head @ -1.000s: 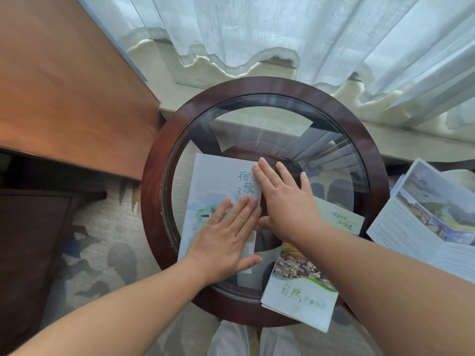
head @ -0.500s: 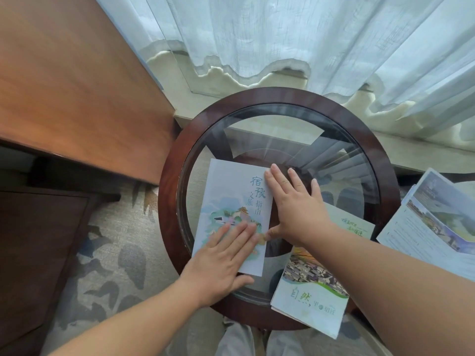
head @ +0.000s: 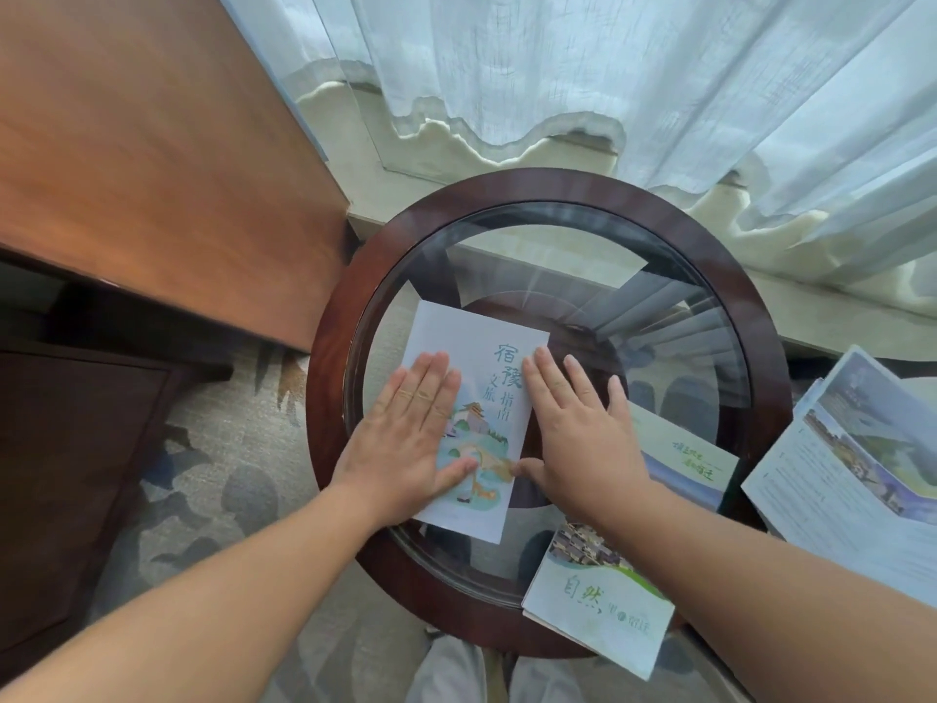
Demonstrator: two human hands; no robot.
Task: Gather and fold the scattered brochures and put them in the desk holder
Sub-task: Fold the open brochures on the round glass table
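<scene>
A folded pale-blue brochure with a painted bridge scene lies on the round glass-topped table. My left hand presses flat on its left half, fingers straight. My right hand lies flat along its right edge, fingertips on the paper, palm on the glass. A second folded brochure with green lettering lies under my right forearm and overhangs the table's near rim. An unfolded brochure with landscape photos lies off to the right. No desk holder is in view.
A wooden desk stands to the left, its edge close to the table rim. White sheer curtains hang behind the table. Patterned carpet lies below. My knees show under the near rim.
My left hand has slid from the brochure's lower middle to its left half. My right hand has stayed along the right edge. The brochure looks flatter.
</scene>
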